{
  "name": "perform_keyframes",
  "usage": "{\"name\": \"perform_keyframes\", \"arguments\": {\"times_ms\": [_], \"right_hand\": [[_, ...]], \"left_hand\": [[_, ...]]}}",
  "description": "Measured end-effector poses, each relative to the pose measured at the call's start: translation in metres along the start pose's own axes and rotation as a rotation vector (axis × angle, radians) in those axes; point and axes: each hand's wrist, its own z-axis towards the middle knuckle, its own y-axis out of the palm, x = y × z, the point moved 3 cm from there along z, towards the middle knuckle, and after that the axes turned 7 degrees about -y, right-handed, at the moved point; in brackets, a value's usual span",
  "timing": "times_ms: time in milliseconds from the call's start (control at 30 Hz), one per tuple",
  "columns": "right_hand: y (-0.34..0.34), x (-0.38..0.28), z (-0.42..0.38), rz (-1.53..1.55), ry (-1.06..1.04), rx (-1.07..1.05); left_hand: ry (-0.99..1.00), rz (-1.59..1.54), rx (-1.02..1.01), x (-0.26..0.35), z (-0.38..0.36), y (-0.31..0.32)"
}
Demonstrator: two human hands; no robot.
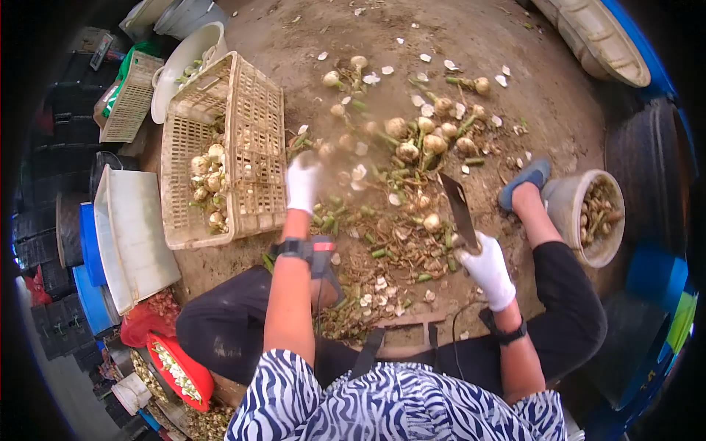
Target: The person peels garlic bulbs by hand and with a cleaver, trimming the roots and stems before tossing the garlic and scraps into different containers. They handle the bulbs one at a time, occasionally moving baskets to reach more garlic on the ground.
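My right hand [487, 270], in a white glove, is closed round the handle of a cleaver [462, 213], its dark broad blade pointing away from me. My left hand [301, 182], gloved too, is beside the near right side of a plastic crate [257, 140]. Motion smears its fingers, so I cannot make out whether anything is in them. Ahead lies a loose heap of garlic bulbs [434, 143] with green stem stubs. Cut stems and dry roots [401, 246] cover the ground between my hands. More garlic bulbs [209, 176] lie inside the crate, which is tipped on its side.
A bucket [555, 202] of trimmed pieces stands at my right, by my foot [526, 184]. On the left are a white tub [136, 235], a red basin [176, 371] of peeled cloves and a round white basin [209, 44]. Garlic skins dot the dirt floor [294, 37].
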Motion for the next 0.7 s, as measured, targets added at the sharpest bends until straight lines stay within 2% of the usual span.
{"name": "perform_keyframes", "arguments": {"times_ms": [33, 67, 100, 133, 167, 233, 267, 300, 367, 433, 467, 533, 600, 700], "right_hand": [[0.0, -0.003, -0.001, 0.05, 0.054, 0.016], [-0.001, 0.001, 0.0, -0.009, 0.032, 0.023], [0.0, 0.001, 0.001, 0.028, 0.125, 0.012], [0.001, 0.001, 0.003, 0.037, 0.162, 0.012], [0.002, 0.004, 0.005, 0.047, 0.202, 0.015], [0.007, 0.009, 0.009, 0.008, 0.183, 0.022], [0.007, 0.009, 0.011, -0.032, 0.149, 0.036], [0.008, 0.01, 0.013, -0.04, 0.157, 0.039], [0.012, 0.005, 0.015, -0.001, 0.152, 0.018], [0.018, 0.011, 0.015, -0.012, 0.098, 0.059], [0.019, 0.013, 0.013, -0.085, 0.045, 0.082], [0.017, -0.005, 0.012, -0.205, -0.007, 0.103], [0.018, -0.017, 0.004, -0.386, -0.167, 0.149], [0.016, -0.046, -0.006, -0.548, -0.384, 0.11]], "left_hand": [[0.038, 0.275, 0.052, 0.013, 0.002, 0.024], [0.038, 0.464, 0.006, 0.017, 0.01, 0.037], [0.037, 0.653, -0.042, 0.019, 0.017, 0.046], [-0.011, 0.794, -0.176, 0.014, 0.03, 0.056], [-0.019, 0.794, -0.186, 0.003, 0.04, 0.061], [0.158, 0.981, -0.224, -0.008, 0.051, 0.067], [0.273, 0.873, -0.128, -0.008, 0.052, 0.067], [0.039, 0.811, -0.257, -0.018, 0.054, 0.069], [0.052, 0.782, -0.239, -0.018, 0.043, 0.072], [-0.148, 0.496, -0.36, -0.004, 0.013, 0.072], [-0.276, 0.113, -0.465, 0.029, -0.012, 0.071], [-0.138, -0.02, -0.473, 0.048, -0.051, 0.084], [-0.007, -0.103, -0.542, 0.093, -0.092, 0.092], [0.461, -0.028, -0.541, 0.156, -0.143, 0.093]]}}
